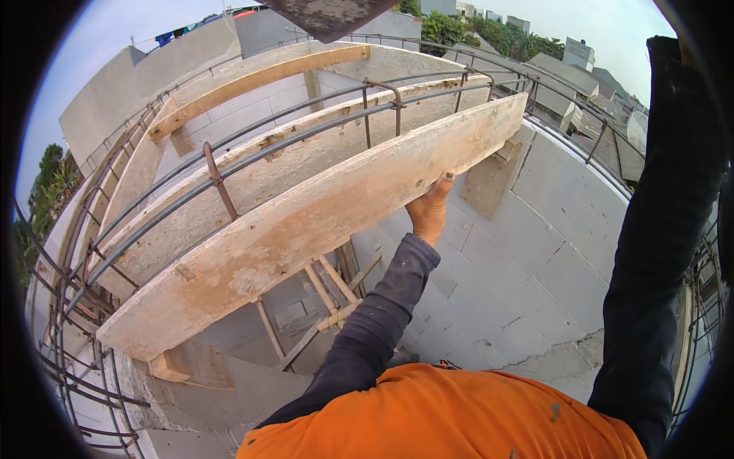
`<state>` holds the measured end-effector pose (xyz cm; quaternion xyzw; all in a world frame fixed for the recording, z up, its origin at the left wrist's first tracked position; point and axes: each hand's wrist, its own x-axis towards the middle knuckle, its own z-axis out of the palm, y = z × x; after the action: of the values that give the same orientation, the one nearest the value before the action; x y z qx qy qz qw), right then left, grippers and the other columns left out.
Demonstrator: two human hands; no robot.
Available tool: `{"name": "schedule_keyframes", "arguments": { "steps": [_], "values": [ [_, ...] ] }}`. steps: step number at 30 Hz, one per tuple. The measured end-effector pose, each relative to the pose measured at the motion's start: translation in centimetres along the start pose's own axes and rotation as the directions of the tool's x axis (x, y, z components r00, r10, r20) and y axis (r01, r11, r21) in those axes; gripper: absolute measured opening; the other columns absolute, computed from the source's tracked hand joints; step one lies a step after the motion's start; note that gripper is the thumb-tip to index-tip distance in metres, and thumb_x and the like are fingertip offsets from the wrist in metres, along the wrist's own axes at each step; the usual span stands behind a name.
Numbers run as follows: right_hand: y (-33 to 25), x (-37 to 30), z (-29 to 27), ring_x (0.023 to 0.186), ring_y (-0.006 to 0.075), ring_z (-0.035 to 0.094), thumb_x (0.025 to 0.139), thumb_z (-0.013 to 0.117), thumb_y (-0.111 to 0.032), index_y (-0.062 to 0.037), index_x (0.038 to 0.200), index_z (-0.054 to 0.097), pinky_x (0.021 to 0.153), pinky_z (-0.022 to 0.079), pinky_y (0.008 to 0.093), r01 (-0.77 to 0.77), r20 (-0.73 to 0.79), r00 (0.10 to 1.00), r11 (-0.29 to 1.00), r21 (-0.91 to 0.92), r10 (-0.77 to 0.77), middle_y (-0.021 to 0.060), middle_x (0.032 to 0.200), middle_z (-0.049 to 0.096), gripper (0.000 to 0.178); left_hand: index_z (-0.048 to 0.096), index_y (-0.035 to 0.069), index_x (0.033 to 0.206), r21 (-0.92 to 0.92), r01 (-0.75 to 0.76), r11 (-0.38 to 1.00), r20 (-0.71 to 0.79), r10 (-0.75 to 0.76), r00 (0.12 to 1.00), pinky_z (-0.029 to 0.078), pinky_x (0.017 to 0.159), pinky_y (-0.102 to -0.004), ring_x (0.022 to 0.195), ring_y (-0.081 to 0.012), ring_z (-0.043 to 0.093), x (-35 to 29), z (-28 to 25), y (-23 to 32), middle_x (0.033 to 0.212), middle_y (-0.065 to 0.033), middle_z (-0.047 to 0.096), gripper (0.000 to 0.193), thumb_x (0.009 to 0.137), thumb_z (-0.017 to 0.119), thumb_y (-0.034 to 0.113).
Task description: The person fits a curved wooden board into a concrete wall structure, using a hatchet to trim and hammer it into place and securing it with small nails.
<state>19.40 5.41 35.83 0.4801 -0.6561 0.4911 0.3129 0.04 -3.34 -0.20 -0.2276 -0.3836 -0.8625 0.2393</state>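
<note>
A long, worn, pale wooden board runs on edge from lower left to upper right. My left hand grips its lower edge right of the middle, thumb on the near face and the other fingers hidden behind. Behind the board, a cage of steel rebar lies along a second rough board. My right arm reaches up along the right side, its hand beyond the picture's dark rim. At the top edge hangs the corner of a dark brown object, whose kind I cannot tell.
Grey block walls enclose the space below. Wooden poles stand under the board. Bare rebar sticks out at the left. A wooden strip spans the formwork at the back. Rooftops lie beyond.
</note>
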Motion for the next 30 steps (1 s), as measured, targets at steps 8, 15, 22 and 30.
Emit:
{"name": "schedule_keyframes", "arguments": {
  "steps": [8, 15, 22, 30],
  "values": [
    [-2.5, -25.6, -3.1, 0.061, 0.0169, 0.071, 0.077, 0.094, -0.043, -0.0001, 0.119, 0.066, 0.053, 0.06, 0.0278, -0.677, -0.392, 0.676, 0.736, 0.007, 0.625, 0.0097, 0.086, 0.071, 0.066, 0.038, 0.001, 0.154, 0.024, 0.029, 0.999, -0.052, -0.028, 0.998, 0.032, 0.12, -0.0396, 0.138, -0.0233, 0.046, -0.7, 0.8, -1.0, 0.149, -0.0117, 0.047, 0.098, 0.081, 0.091, 0.041],
    [1.4, -38.4, 1.7, 0.074, 0.0127, 0.069, 0.085, 0.09, -0.029, -0.0056, 0.125, 0.07, 0.057, 0.057, 0.026, -0.919, -0.157, -0.024, 0.04, 0.392, 0.987, 0.0051, 0.095, 0.074, 0.05, 0.042, 0.0, 0.15, 0.165, 0.054, 0.985, -0.106, -0.037, 0.994, 0.024, 0.123, -0.04, 0.142, -0.0206, 0.04, -0.7, -0.3, -1.7, 0.151, -0.0087, 0.044, 0.101, 0.08, 0.087, 0.058],
    [1.7, -44.7, 4.4, 0.086, 0.0139, 0.074, 0.09, 0.084, -0.018, -0.0075, 0.134, 0.068, 0.065, 0.062, 0.0258, -0.904, 0.26, -0.062, -0.165, 0.395, 0.964, 0.0081, 0.107, 0.074, 0.048, 0.038, -0.001, 0.152, 0.299, 0.181, 0.937, -0.117, -0.152, 0.981, 0.016, 0.126, -0.0413, 0.148, -0.0226, 0.032, -1.4, -1.9, -1.0, 0.155, -0.0114, 0.041, 0.115, 0.076, 0.082, 0.073],
    [2.5, -48.9, 4.0, 0.097, 0.0149, 0.073, 0.093, 0.071, 0.006, -0.008, 0.142, 0.063, 0.07, 0.066, 0.0257, -0.641, 0.402, 0.052, -0.278, 0.715, 0.914, 0.0146, 0.127, 0.072, 0.051, 0.029, 0.006, 0.161, 0.412, 0.125, 0.903, 0.016, -0.144, 0.989, 0.02, 0.129, -0.0443, 0.155, -0.0265, 0.028, -1.2, 0.5, 0.8, 0.163, -0.0132, 0.034, 0.123, 0.076, 0.072, 0.084]
  ]
}}
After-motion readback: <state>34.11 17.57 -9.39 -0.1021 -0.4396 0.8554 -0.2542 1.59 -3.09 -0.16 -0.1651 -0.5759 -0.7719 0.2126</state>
